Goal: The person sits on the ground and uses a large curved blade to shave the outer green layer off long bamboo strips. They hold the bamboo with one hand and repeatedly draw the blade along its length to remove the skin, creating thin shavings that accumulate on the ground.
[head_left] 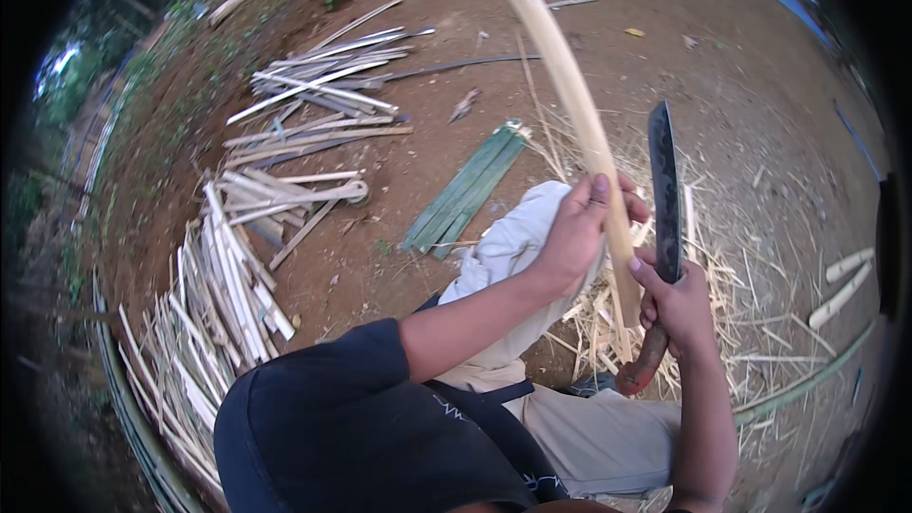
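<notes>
The strip (562, 66) is gripped by the left hand (575, 233), its lower end beside the right hand (678, 306), by which the knife (667, 199) is held, so fingers could be cut by a slip.

The blade (667, 190) is blackish, the strip (567, 85) tan.

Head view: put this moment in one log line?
left hand: grips bamboo strip | right hand: holds machete | ground: green bamboo slats, shavings

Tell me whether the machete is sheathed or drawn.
Drawn: the machete is in the right hand, its dark blade bare to the tip, no sheath over it.
</notes>
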{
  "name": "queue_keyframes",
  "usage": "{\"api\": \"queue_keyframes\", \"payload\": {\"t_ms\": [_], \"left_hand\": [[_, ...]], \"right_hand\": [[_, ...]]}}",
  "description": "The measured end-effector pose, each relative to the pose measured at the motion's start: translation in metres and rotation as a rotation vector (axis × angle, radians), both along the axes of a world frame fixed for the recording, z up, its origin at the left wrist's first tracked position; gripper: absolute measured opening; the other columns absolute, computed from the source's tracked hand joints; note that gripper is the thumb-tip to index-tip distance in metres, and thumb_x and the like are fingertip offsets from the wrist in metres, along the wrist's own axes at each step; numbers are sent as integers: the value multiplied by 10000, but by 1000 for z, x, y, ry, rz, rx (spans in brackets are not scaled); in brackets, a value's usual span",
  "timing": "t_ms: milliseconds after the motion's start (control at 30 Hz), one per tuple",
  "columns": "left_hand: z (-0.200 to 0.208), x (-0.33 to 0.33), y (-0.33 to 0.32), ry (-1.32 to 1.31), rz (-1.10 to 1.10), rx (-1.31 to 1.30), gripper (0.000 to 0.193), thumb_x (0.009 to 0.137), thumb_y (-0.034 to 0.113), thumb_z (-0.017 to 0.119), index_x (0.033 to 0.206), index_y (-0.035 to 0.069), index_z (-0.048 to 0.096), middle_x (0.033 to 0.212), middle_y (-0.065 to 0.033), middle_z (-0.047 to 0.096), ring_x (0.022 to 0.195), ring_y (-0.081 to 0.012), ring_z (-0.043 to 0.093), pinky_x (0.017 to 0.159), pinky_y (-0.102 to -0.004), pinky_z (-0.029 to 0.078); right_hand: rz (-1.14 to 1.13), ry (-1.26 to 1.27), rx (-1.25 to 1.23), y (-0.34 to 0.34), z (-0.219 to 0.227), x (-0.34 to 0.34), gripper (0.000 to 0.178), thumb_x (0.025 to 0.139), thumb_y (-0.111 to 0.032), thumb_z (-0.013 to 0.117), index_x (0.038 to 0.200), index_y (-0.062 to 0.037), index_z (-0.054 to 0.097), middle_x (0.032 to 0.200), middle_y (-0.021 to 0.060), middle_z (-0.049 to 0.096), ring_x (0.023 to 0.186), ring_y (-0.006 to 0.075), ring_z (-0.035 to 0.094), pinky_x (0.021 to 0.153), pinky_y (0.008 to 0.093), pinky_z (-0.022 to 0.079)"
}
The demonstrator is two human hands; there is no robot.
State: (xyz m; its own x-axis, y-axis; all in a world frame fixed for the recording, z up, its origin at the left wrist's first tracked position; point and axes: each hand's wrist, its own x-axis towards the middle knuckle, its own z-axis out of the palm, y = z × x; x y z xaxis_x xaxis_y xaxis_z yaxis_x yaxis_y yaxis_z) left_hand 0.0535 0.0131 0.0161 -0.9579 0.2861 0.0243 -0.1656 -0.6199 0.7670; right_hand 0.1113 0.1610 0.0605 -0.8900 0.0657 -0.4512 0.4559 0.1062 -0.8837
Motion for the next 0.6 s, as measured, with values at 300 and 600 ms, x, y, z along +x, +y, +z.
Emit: {"api": "queue_keyframes", "payload": {"t_ms": [300, 600], "left_hand": [[-10, -17, -42, 14, 160, -332, 407, 1031, 373, 384, 1142, 18, 551, 947, -84, 621, 729, -120, 639, 557, -231, 510], [-9, -34, -101, 560, 744, -813, 288, 998, 274, 495, 1000, 15, 623, 844, -84, 646, 648, -154, 617, 588, -285, 496]], "right_hand": [[-6, 171, 106, 1, -24, -5, 170, 871, -69, 666, 960, 66, 613, 666, 47, 597, 418, 77, 465, 386, 233, 371], [34, 130, 141, 12, -18, -11, 150, 838, -55, 678, 933, 49, 626, 674, 52, 603, 443, 84, 490, 386, 242, 381]]}}
